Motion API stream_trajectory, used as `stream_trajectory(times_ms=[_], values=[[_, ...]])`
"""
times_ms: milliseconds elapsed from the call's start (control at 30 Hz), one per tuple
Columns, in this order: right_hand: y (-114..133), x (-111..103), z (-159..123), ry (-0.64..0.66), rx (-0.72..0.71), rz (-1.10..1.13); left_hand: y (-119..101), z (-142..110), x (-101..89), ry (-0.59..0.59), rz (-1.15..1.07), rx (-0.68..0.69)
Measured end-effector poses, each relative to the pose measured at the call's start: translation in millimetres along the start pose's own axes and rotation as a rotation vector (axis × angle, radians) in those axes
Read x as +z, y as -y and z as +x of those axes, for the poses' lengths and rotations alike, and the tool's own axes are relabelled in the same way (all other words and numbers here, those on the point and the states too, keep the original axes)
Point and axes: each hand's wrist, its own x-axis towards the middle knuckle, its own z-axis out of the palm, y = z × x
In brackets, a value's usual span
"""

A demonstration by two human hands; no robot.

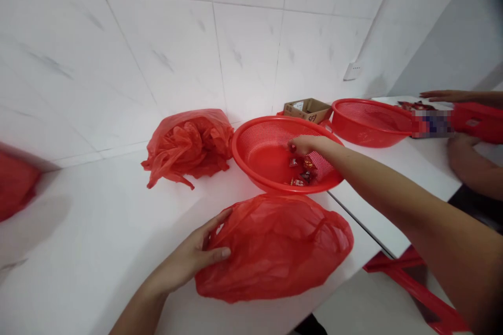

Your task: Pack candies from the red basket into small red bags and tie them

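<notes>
My right hand [304,145] reaches into a round red perforated plastic basket [241,141], its fingertips pinched on a small red wrapped packet [293,148]. Several more wrapped sweets [302,170] lie in the basket below my hand. My left hand [192,254] rests at the near table, fingers gripping the edge of a flattened red plastic bag [275,248]. That bag lies directly in front of the basket, its rim close to the bag's far side.
A crumpled red plastic bag heap [188,146] sits left of the basket. Behind stand a cardboard box [306,110] and a second red basket [371,123]. A co-worker's hands [448,96] work at the right beside a red container [477,123]. A red stool [412,282] stands below the table.
</notes>
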Motion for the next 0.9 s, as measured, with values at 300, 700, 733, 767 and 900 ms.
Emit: stream_trajectory(times_ms=[300, 700, 733, 767, 900], values=[[107, -24, -74, 0.275, -0.371, 1.067, -4, -20, -37.7, -0.345, 0.119, -0.065], [167, 116, -93, 0.409, -0.164, 1.334, 31, -27, -31.2, -0.609, 0.063, 0.002], [165, 118, -94, 0.366, -0.165, 1.317, 32, -25, -29.8, -0.607, 0.059, 0.009], [163, 118, -95, 0.324, -0.164, 1.3, 32, -24, -28.2, -0.605, 0.047, 0.016], [161, 116, -99, 0.265, -0.132, 1.274, 29, -22, -22.0, -0.633, 0.067, 0.007]])
